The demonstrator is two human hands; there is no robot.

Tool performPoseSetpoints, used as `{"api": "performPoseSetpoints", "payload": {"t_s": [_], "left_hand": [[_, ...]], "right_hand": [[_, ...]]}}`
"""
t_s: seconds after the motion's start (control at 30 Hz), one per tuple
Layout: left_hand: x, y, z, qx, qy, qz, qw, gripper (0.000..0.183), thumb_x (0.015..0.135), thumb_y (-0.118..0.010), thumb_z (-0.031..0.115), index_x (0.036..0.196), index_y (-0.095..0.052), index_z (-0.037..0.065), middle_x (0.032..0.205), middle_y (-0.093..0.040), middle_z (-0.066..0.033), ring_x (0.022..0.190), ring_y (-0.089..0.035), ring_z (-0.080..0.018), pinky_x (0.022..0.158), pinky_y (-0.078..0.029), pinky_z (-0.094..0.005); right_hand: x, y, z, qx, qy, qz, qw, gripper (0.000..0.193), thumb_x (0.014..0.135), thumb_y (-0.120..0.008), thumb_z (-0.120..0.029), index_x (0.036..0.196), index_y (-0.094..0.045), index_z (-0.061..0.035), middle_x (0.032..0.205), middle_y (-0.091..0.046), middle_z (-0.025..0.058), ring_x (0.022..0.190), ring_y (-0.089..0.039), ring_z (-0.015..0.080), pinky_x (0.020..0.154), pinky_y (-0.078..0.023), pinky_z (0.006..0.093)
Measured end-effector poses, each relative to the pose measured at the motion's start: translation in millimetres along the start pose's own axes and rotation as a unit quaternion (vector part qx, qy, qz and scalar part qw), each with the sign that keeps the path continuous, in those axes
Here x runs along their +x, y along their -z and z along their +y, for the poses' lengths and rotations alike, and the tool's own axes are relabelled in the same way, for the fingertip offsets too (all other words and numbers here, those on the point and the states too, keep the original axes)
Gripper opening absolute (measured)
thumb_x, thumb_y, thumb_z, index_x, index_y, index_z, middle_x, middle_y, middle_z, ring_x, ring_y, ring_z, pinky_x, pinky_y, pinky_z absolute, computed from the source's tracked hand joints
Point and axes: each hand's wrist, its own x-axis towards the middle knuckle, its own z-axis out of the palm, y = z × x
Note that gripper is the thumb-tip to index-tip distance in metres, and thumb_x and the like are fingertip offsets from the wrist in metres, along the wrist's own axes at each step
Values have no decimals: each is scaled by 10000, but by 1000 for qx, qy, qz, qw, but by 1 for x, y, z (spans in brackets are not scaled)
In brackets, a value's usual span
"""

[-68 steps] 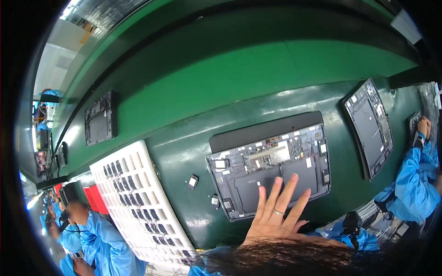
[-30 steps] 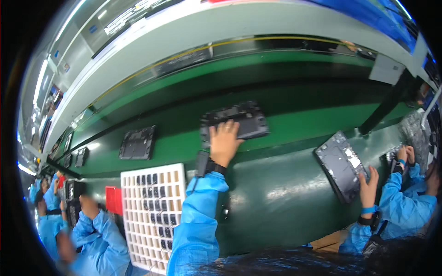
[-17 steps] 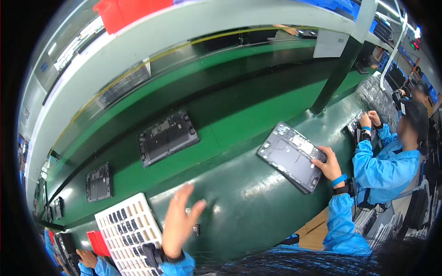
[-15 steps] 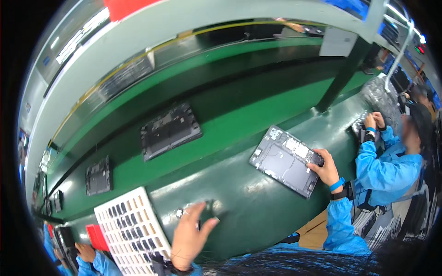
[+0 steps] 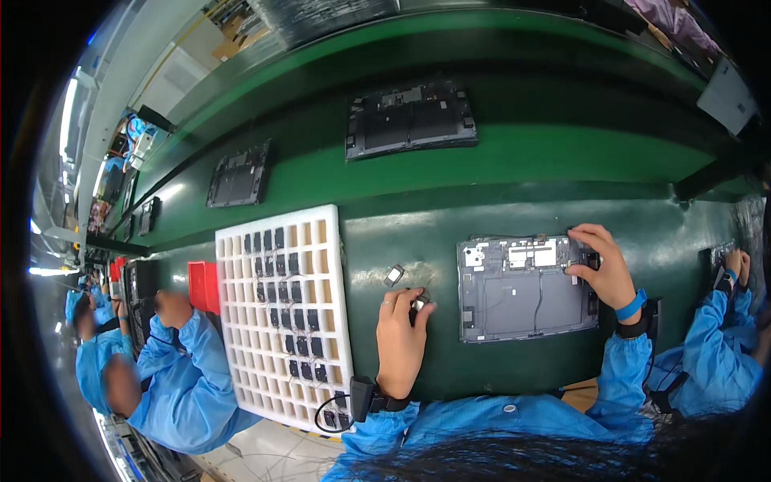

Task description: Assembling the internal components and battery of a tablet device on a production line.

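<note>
A thin dark grey tablet housing [image 5: 514, 301] with exposed electronics lies on the green bench, right of centre. My right hand [image 5: 609, 277] grips its upper right corner, thumb on the inside face and fingers around the edge. My left hand [image 5: 401, 341] is left of the housing, fingers curled around a small black part [image 5: 419, 303]. Its far side is hidden by the fingers. Just beyond those fingertips, another small black part [image 5: 393, 275] with a white face lies loose on the bench.
A white foam tray [image 5: 229, 321] with rows of black wired parts stands left of my left hand, beside a red bin [image 5: 204, 286]. More tablet housings [image 5: 411, 122] lie on the green belt [image 5: 546, 145] beyond. Co-workers in blue [image 5: 189, 377] sit on both sides.
The view has turned, so the housing now appears squarer to me. My left hand's fingers have closed in around the small part. My right hand stays at the housing's right side.
</note>
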Motion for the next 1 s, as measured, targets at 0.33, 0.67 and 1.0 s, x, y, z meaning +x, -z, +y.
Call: {"api": "performPoseSetpoints", "payload": {"t_s": [0.33,0.67,1.0], "left_hand": [[29,8,-4,-61,24,42,997,153,1019,-747,17,1157,-711,-37,1097,-791,-180,883,-762,-209,779,-602,-333],[15,23,73,-324,94,-69,939,249,1086,-680,68,1322,-710,-6,1138,-765,-114,844,-695,-117,749,-575,-265],[8,-2,102,-297,2,-69,952,80,1017,-754,-5,1086,-738,-41,1043,-733,-121,715,-683,-122,608,-559,-238]], "right_hand": [[-11,2,-2,-42,-17,95,994,635,768,-895,-65,1372,-704,-25,1474,-620,134,1377,-588,359,1190,-448,438],[-48,-26,-93,130,-31,114,985,289,928,-802,-75,1201,-748,4,1249,-729,155,1206,-682,301,1084,-500,407],[-47,-59,-124,281,-67,-31,957,220,1076,-648,-50,1267,-734,16,1144,-754,154,1052,-742,267,938,-571,365]]}}
